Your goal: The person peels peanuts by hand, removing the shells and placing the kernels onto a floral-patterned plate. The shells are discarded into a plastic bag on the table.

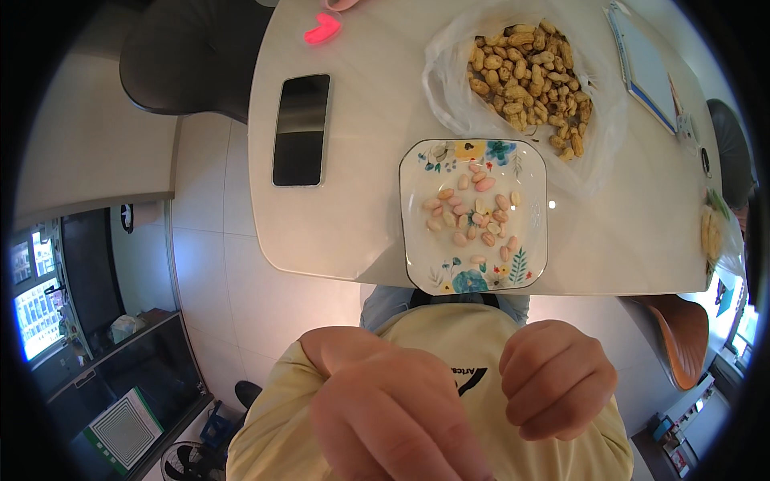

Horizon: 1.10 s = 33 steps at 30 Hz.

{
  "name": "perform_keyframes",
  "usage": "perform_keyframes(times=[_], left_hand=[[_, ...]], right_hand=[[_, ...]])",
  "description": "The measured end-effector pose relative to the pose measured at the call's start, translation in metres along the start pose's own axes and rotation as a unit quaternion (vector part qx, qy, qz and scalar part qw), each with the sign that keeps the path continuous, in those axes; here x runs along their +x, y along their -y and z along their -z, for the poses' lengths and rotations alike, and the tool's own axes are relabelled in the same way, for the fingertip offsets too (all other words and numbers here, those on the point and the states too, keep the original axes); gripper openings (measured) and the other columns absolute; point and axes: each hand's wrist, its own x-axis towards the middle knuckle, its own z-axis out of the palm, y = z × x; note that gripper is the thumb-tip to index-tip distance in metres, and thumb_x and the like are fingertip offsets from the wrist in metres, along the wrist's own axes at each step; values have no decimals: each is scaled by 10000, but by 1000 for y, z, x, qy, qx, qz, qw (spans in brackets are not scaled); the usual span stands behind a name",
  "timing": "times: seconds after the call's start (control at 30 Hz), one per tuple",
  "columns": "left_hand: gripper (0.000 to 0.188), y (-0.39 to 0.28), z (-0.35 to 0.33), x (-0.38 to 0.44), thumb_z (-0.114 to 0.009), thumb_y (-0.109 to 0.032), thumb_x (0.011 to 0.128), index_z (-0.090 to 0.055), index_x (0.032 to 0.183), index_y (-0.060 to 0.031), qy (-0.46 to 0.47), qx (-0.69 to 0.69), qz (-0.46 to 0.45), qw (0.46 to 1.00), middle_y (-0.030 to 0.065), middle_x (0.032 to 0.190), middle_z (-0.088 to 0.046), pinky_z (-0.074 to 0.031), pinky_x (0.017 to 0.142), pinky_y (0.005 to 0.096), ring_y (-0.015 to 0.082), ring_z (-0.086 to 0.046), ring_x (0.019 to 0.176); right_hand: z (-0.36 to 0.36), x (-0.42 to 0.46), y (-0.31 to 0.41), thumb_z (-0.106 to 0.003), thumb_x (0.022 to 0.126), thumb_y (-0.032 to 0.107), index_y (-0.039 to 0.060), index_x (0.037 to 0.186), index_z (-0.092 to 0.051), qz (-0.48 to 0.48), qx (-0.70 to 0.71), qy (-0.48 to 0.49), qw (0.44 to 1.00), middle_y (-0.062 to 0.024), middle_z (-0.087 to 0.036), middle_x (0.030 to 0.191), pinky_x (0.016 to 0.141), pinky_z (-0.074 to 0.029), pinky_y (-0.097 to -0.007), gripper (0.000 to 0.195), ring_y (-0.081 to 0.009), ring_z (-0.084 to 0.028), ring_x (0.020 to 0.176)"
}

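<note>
My left hand (397,409) is raised close to the camera, over the front of my yellow shirt. Its fingers bend downward and the fingertips fall out of sight, so whatever they may hold is hidden. To the right, my right hand (559,379) is curled in front of my chest; its palm is hidden. Before me, at the table's near edge, lies a square floral plate (415,240) with several shelled peanuts (462,210) scattered on it. Beyond the plate, a white plastic bag (448,90) stands spread around a heap of unshelled peanuts (523,72).
A smartphone (301,129) with a dark screen lies on the table (337,234), left of the plate. Farther back is a bright pink object (323,28). Notebooks (646,72) lie at the far right. A brown chair (677,337) stands near the table's right side, a dark one (186,60) at the left.
</note>
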Motion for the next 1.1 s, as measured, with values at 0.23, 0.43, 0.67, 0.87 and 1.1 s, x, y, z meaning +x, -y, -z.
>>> perform_keyframes(times=[0.23,0.43,0.67,0.87,1.1], left_hand=[[92,-3,4,-3,-661,52,815,-697,899,41,31,42,-24,998,182,969,-673,-601,683,293,266,-697,810],[52,18,-9,-2,-664,43,819,-681,846,2,-65,94,-125,986,145,952,-668,-604,698,283,258,-695,822],[112,19,-13,6,-669,60,806,-614,749,-20,-42,29,-97,994,119,862,-646,-612,672,281,265,-684,797],[187,18,16,-16,-710,33,736,-628,896,-19,-39,400,-21,916,99,888,-617,-532,600,285,235,-635,742],[329,22,51,-32,-714,43,635,-641,948,-26,24,701,84,707,81,867,-617,-497,582,293,230,-605,705]], right_hand=[[0,2,-2,-459,689,-52,-8,700,-604,-25,-11,7,1000,-123,-596,740,507,-451,-326,153,-261,-523,578],[0,-2,-4,-463,672,-55,-1,733,-606,-68,-15,-1,998,-117,-598,768,534,-468,-335,165,-266,-527,598],[-5,1,-2,-483,694,-52,-9,780,-621,-56,-26,-21,998,-128,-613,825,536,-471,-324,169,-261,-535,603],[-4,-10,-8,-629,813,92,-30,988,-641,-53,-185,-155,969,-160,-596,972,576,-490,-298,213,-232,-580,652],[12,-17,-29,-662,832,0,-24,1070,-619,-214,-302,-183,911,-142,-609,984,646,-522,-257,243,-173,-640,738]])
